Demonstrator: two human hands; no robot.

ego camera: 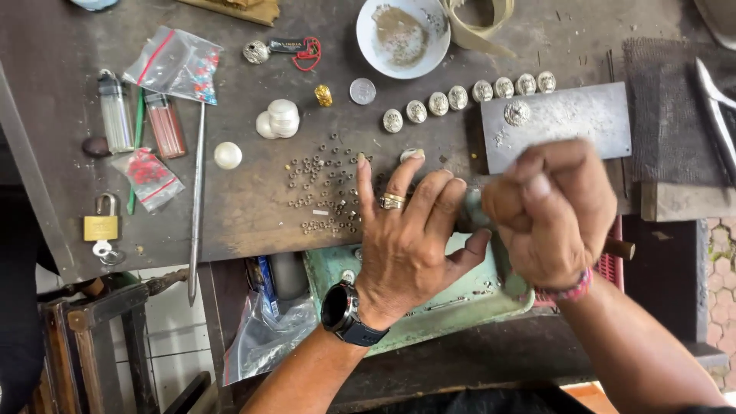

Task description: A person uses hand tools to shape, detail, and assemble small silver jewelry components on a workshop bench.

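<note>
My left hand (410, 238), with a ring and a black wristwatch, rests flat at the bench's front edge, fingers spread and thumb against a small grey piece that is mostly hidden. My right hand (556, 211) is closed in a fist around a wooden-handled tool (619, 248), its motion blurred, pressed against that piece. Just behind the hands lies a steel block (567, 123) carrying one silver domed ornament (517, 113). A curved row of several similar silver ornaments (460, 98) runs behind it. Many tiny metal rings (326, 188) are scattered left of my left fingers.
A white bowl of powder (402, 34) sits at the back. Lighters (115, 111), plastic bags of beads (176, 65), a long metal rod (197, 199), a brass padlock (101, 226) and white domes (280, 119) lie left. A green tray (429, 307) hangs below the bench. Pliers (717, 115) lie right.
</note>
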